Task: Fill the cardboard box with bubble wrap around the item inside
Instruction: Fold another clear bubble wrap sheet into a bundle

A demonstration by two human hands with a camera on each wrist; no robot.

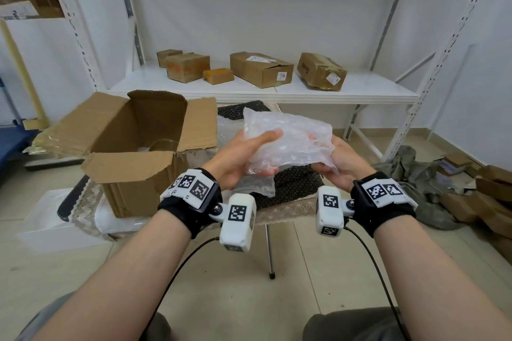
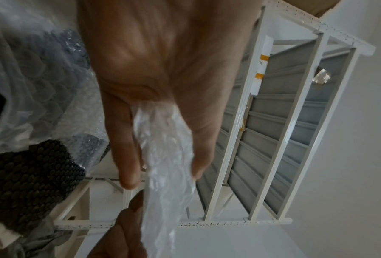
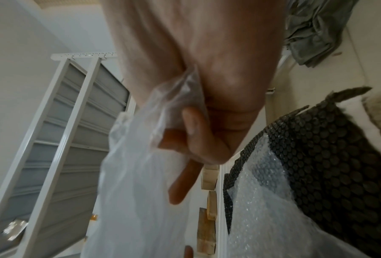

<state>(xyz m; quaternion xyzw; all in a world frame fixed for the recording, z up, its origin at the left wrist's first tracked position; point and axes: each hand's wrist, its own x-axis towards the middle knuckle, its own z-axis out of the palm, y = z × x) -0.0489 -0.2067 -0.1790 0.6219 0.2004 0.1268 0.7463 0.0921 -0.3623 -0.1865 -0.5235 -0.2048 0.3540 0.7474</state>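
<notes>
- I hold one crumpled sheet of bubble wrap (image 1: 288,141) in both hands, raised above the work surface and to the right of the cardboard box (image 1: 133,147).
- My left hand (image 1: 241,158) grasps the sheet's left edge, thumb over the top; my right hand (image 1: 342,163) grasps the right edge from beneath, fingers curled into the film.
- The box stands open, flaps spread. A clear, glass-like item (image 1: 162,144) shows inside, with some pale material beside it; I cannot tell how much padding is already in.
- Judgement: filling is at an early or middle stage. This sheet is not yet in the box, and further bubble wrap (image 1: 257,185) lies on the surface below my hands.
- Remaining: carry the sheet left, press it in around the item, repeat with the spare wrap.
- The surface is a small table covered by a dark textured mat (image 1: 296,183) over a pale lace-edged cloth.
- Behind it, a white metal shelf (image 1: 360,91) carries several closed cartons. The floor is tiled, with grey fabric and flattened cardboard at right.
</notes>
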